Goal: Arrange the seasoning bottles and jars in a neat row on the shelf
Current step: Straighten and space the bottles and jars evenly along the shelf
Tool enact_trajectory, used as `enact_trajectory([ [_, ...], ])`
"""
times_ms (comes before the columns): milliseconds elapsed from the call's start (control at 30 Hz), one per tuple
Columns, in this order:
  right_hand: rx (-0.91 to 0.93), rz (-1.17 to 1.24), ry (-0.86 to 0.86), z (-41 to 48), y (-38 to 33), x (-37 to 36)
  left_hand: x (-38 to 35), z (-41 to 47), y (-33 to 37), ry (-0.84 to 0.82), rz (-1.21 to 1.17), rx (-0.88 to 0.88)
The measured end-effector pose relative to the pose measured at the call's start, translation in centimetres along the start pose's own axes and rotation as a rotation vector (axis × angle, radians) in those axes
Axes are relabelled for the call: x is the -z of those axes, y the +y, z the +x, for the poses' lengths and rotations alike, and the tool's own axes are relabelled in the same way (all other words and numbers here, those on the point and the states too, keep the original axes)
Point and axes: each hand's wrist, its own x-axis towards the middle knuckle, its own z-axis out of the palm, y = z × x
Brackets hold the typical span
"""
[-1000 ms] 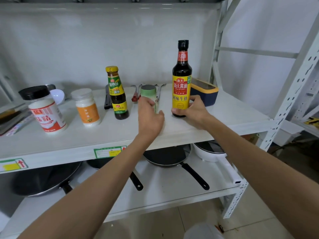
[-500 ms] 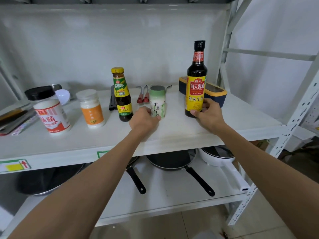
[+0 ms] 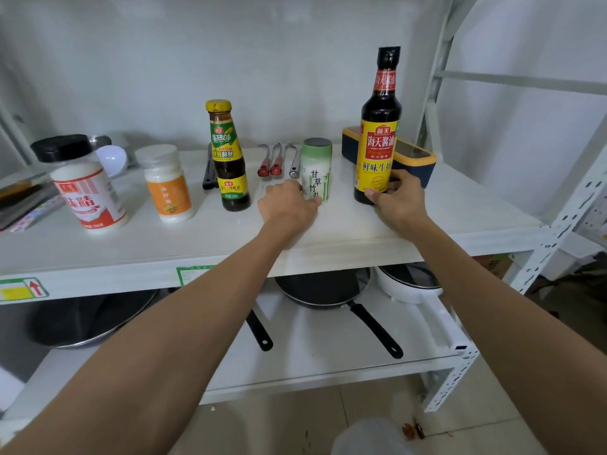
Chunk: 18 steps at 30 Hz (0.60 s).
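The person is standing at the white metal shelf (image 3: 460,224) with both hands up on it. The left hand (image 3: 289,205) is wrapping around the bottom of the small green and white salt shaker with a grey top (image 3: 316,170), with fingers curled on its side. The right hand (image 3: 399,198) is holding the bottom of the tall dark soy sauce bottle with the yellow label and red neck band (image 3: 379,133).

A moment ago these two were sitting closer to the front edge and closer to each other. Now they are both sitting further back, level with the short brown oyster sauce bottle with a yellow cap (image 3: 228,159), and there is a clear gap between them.

So the row is nearly being made. Going from left to right, the big white jar with a black lid and red label (image 3: 87,188), the small white jar with an orange label (image 3: 167,185), the oyster sauce, the shaker and the soy sauce are all standing up straight in one line.

I think the person is just nudging the last two into place, and only letting go is left
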Motion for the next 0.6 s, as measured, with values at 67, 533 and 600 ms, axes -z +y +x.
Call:
enact_trajectory([
  [67, -0.021, 0.011, 0.005, 0.05, -0.01, -0.01, -0.11, -0.02, -0.02, 0.005, 0.016, -0.01],
  [533, -0.041, -0.061, -0.017, -0.06, -0.18, 0.34, -0.42, -0.17, -0.1, 0.052, 0.043, -0.077],
  [600, -0.035, -0.071, -0.007, -0.18, -0.25, 0.38, -0.32, -0.22, -0.09, 0.055, 0.05, -0.082],
])
